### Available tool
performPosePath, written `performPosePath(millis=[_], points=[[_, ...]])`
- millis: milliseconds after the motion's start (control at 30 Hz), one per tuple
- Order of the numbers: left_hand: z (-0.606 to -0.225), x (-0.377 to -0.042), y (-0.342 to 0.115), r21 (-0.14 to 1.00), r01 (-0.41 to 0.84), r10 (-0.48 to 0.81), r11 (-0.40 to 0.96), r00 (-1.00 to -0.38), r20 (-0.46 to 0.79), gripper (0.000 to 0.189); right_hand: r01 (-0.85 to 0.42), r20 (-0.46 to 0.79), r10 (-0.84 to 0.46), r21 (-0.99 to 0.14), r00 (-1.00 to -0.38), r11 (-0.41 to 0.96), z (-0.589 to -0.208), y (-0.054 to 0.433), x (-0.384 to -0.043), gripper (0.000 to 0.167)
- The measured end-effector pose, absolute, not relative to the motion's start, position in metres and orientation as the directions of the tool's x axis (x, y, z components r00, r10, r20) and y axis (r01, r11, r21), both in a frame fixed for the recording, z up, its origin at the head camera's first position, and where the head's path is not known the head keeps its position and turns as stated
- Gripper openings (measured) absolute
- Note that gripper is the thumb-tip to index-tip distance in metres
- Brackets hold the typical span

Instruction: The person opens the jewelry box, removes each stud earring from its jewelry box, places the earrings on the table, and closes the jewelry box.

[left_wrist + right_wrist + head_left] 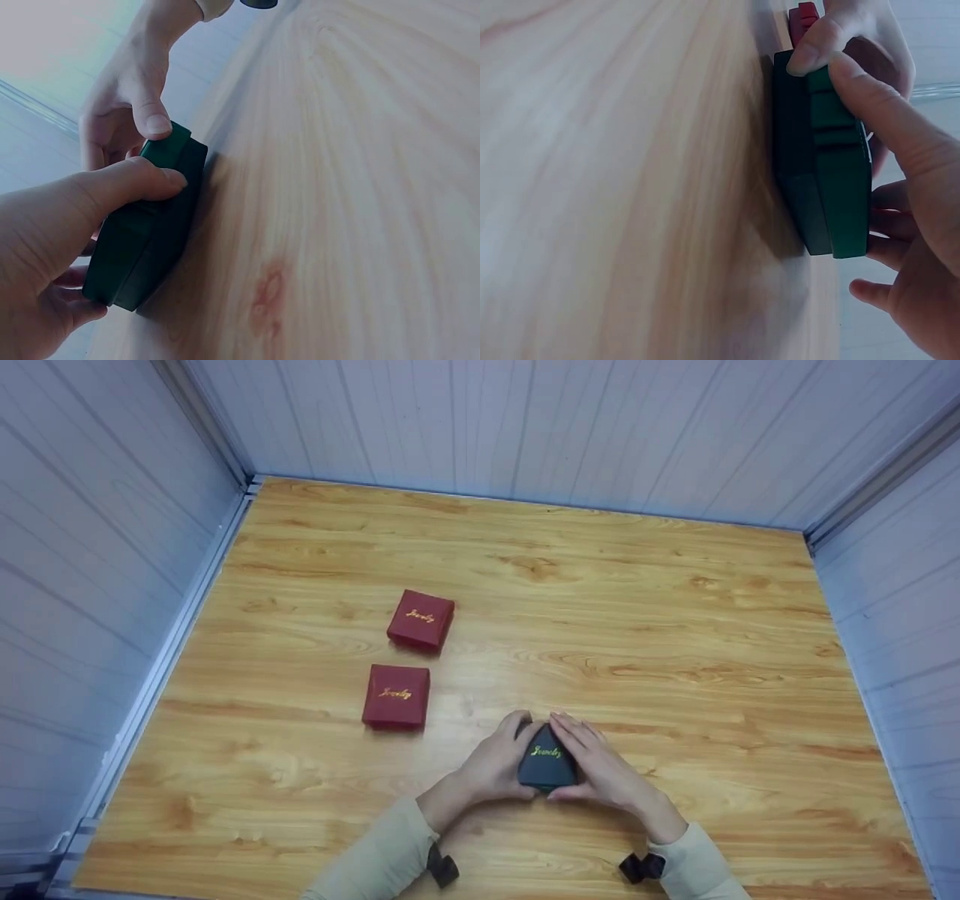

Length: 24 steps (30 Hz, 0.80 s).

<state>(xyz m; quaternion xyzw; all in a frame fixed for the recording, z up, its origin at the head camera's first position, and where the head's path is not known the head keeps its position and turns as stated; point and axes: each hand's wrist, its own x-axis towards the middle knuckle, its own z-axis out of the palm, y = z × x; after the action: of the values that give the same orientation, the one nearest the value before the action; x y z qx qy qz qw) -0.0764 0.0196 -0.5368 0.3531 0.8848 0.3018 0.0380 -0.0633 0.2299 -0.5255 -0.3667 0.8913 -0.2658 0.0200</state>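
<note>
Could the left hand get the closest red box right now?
Probably not yet: the left hand grips the dark green box. If it let go, only bare table lies before the nearer red box.

the small box [548,772] is dark green, its lid a clearer green than the near-black base in the wrist views, with gold script lettering [546,751] on top. the upper box [421,620] and the lower box [396,709] are deep maroon with matching gold script. beige sleeves [379,855] show against a tabletop [675,607] of honey-yellow wood grain streaked and knotted with brown, and walls [480,427] of pale bluish grey with darker lines.
</note>
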Motion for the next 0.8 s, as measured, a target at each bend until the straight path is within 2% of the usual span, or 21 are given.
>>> performPosePath(millis=[267, 467, 600, 800], points=[[-0.539, -0.076, 0.017, 0.560, 0.604, 0.651, 0.567, -0.745, 0.144, 0.100, -0.633, 0.156, -0.659, -0.504, -0.736, 0.588, -0.527, 0.229, -0.063, 0.098], [-0.543, -0.076, 0.011, 0.572, 0.625, 0.668, 0.532, -0.724, 0.170, 0.112, -0.611, 0.122, -0.653, -0.512, -0.748, 0.604, -0.526, 0.228, -0.062, 0.096], [-0.545, -0.075, 0.006, 0.577, 0.624, 0.674, 0.526, -0.720, 0.165, 0.120, -0.622, 0.129, -0.662, -0.512, -0.738, 0.592, -0.526, 0.229, -0.063, 0.096], [-0.547, -0.076, 0.003, 0.574, 0.624, 0.672, 0.530, -0.722, 0.165, 0.119, -0.643, 0.129, -0.685, -0.501, -0.717, 0.580, -0.525, 0.229, -0.065, 0.096]])
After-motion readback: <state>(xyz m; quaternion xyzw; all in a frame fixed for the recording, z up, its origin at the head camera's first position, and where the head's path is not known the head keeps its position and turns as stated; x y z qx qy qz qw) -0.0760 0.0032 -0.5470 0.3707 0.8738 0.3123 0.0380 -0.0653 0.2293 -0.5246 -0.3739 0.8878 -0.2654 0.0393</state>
